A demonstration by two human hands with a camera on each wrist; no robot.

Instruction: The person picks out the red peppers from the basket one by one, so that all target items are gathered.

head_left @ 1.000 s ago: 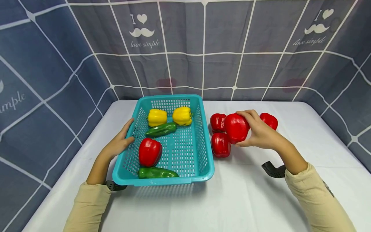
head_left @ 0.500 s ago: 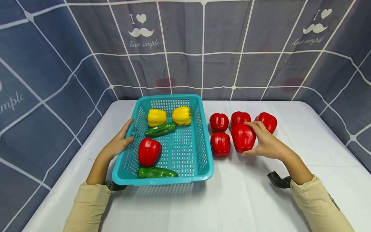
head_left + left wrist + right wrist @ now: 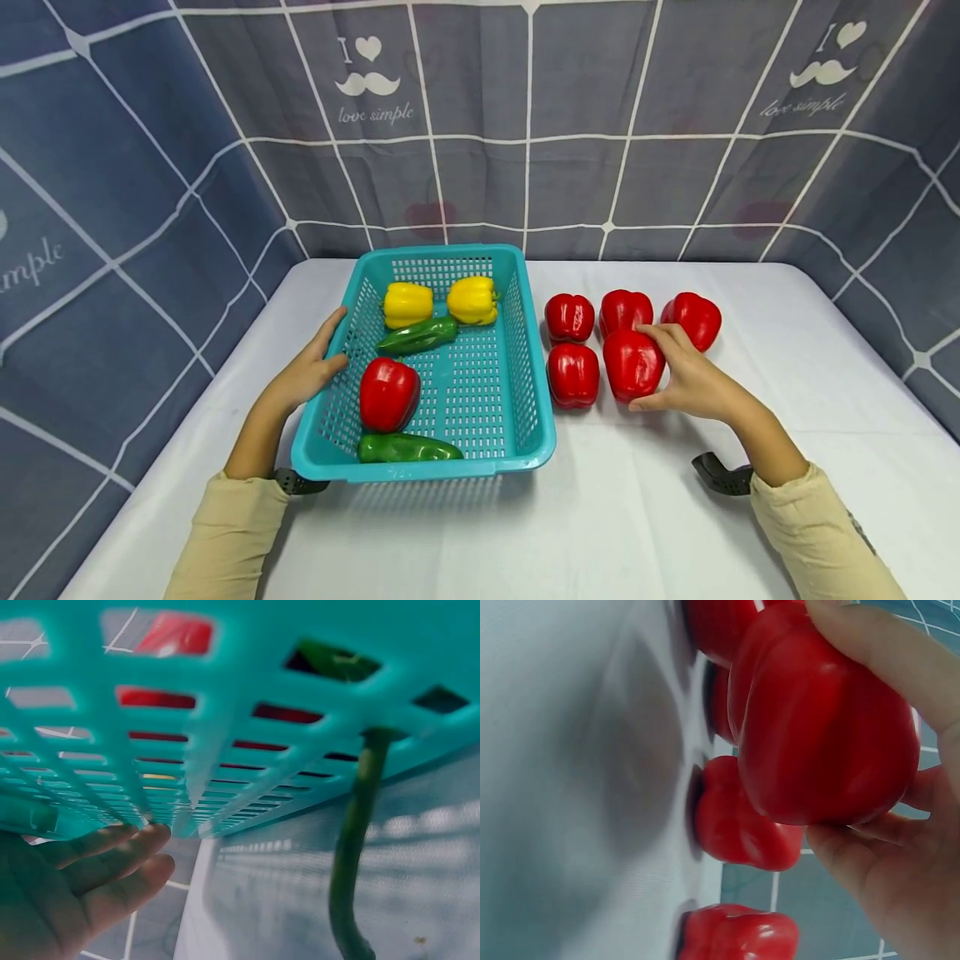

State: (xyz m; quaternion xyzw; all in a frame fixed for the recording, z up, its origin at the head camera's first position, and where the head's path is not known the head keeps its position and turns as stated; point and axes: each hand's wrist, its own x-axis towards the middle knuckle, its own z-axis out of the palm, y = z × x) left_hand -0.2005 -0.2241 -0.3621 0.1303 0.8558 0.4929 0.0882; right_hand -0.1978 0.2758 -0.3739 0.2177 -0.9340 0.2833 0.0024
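My right hand [image 3: 693, 379] grips a shiny red bell pepper [image 3: 632, 365], thumb in front and fingers behind. In the right wrist view this held bell pepper [image 3: 825, 727] hangs close over the white table, with other red bell peppers behind it. My left hand [image 3: 303, 371] rests against the left side of the turquoise plastic basket [image 3: 543, 400], thumb at the rim. The left wrist view shows its fingers [image 3: 127, 859] extended along the perforated wall from outside. Inside the basket lie a red bell pepper [image 3: 388, 396], two yellow bell peppers [image 3: 408, 305] and two green peppers [image 3: 411, 448].
Several red bell peppers [image 3: 573, 377] stand on the white cloth [image 3: 615, 508], right of the basket and around the held one. A curved green stem [image 3: 356, 847] pokes out through the basket's wall. Grey checked curtains [image 3: 577, 183] rise behind and at both sides.
My right hand has moved right and toward me with its bell pepper, lowering it beside the others; the bell pepper behind it now shows. The left hand and basket have stayed put.
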